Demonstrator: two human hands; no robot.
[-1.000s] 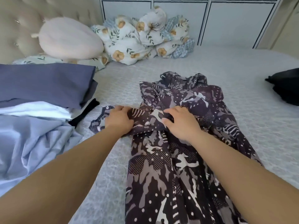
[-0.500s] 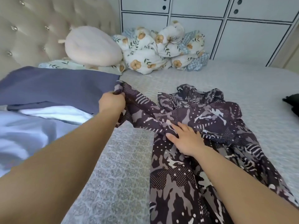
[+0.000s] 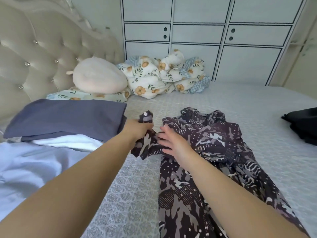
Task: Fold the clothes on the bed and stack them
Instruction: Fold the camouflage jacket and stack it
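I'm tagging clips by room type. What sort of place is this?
Most likely a home bedroom: a bed with a tufted headboard, a floral duvet bunched at its head, and white built-in cabinets behind.

Under the right hand (image 3: pixel 173 143) spreads a dark purple-brown garment (image 3: pixel 214 146) with grey and white camouflage blotches and white dots. Left of the left hand (image 3: pixel 139 129) lies slate-blue folded cloth (image 3: pixel 65 115) over white and pale blue fabric (image 3: pixel 30 162). Beyond both hands sit a cream bedding bundle (image 3: pixel 161 74) with orange flowers and a pale pink cushion (image 3: pixel 97 76).
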